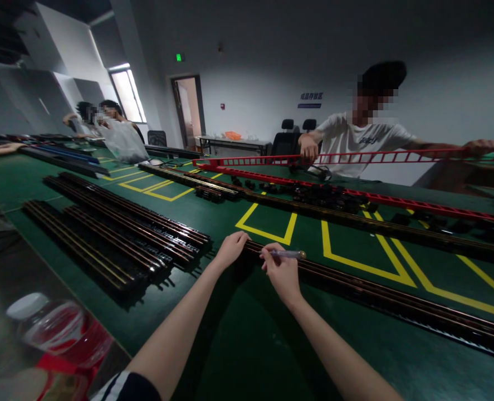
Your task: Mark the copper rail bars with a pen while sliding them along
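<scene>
A long black rail with copper-coloured strips [367, 281] runs from the middle of the table toward the right edge of the view. My left hand [231, 249] is closed on its near-left end, fingertips on the strips. My right hand [283, 273] grips a slim pen-like tool [287, 254] with a pale barrel and a gold-coloured end. That hand rests on the rail, a short way right of my left hand. The tool's tip is hidden by my fingers.
Several similar rails [117, 234] lie in rows on the left of the green table [247, 345]. Across it, a person in a white shirt [355, 142] holds a red ladder-like strip [347, 157]. Black parts [322, 196] are piled there. A bottle [58, 328] stands lower left.
</scene>
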`<state>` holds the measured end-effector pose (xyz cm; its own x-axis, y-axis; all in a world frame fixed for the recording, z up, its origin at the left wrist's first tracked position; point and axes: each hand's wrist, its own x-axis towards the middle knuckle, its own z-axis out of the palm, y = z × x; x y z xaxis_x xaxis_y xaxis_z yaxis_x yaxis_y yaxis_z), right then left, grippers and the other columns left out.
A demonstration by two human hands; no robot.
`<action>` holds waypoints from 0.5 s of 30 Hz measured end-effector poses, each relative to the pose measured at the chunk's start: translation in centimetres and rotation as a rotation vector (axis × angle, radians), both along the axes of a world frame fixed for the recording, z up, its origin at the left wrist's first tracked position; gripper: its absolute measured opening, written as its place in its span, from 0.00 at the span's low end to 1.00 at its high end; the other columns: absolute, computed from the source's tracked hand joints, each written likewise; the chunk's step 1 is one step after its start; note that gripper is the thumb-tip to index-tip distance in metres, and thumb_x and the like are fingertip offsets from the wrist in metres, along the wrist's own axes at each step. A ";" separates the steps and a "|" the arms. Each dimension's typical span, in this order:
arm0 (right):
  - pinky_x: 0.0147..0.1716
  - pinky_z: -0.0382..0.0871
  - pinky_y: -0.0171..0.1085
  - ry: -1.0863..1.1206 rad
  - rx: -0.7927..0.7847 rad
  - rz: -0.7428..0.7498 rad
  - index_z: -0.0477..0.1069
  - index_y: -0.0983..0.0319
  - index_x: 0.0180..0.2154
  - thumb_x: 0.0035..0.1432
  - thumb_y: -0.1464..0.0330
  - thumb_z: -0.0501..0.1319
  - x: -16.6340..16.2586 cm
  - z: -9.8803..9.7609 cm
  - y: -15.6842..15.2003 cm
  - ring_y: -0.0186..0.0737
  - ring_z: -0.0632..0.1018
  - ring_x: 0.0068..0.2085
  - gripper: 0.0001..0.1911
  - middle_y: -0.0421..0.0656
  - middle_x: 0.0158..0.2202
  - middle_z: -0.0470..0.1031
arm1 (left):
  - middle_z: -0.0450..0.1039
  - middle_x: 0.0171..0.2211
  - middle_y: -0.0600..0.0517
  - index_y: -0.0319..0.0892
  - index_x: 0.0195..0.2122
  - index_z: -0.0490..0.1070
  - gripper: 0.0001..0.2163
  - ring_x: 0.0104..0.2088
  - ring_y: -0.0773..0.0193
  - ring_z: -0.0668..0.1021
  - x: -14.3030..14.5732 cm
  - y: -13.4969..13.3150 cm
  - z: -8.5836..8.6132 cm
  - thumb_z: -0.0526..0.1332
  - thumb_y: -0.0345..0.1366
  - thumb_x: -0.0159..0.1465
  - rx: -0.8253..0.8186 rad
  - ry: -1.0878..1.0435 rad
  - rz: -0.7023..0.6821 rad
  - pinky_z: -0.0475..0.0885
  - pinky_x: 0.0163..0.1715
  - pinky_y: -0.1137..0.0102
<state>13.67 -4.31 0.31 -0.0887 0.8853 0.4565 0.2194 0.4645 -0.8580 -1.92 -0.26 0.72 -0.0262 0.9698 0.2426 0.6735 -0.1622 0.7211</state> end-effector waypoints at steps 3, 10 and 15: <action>0.15 0.64 0.32 -0.011 -0.001 0.005 0.68 0.61 0.29 0.59 0.57 0.55 0.1 0.0 0.0 0.35 0.73 0.20 0.15 0.41 0.24 0.73 | 0.76 0.31 0.51 0.41 0.29 0.73 0.16 0.35 0.62 0.75 0.0 0.0 0.0 0.46 0.37 0.62 -0.003 -0.007 0.005 0.66 0.37 0.72; 0.16 0.66 0.33 -0.001 -0.016 0.022 0.70 0.61 0.30 0.59 0.55 0.56 0.3 0.2 -0.1 0.36 0.74 0.21 0.17 0.42 0.25 0.74 | 0.76 0.31 0.51 0.41 0.29 0.73 0.16 0.35 0.61 0.76 0.0 0.0 -0.2 0.46 0.38 0.62 -0.009 -0.017 0.011 0.67 0.36 0.72; 0.16 0.67 0.33 0.017 -0.073 0.059 0.71 0.62 0.31 0.56 0.50 0.57 1.3 0.7 -0.4 0.37 0.75 0.22 0.21 0.45 0.27 0.76 | 0.75 0.31 0.51 0.41 0.29 0.72 0.16 0.35 0.61 0.75 0.0 0.0 0.0 0.46 0.38 0.62 -0.018 -0.016 0.004 0.67 0.37 0.71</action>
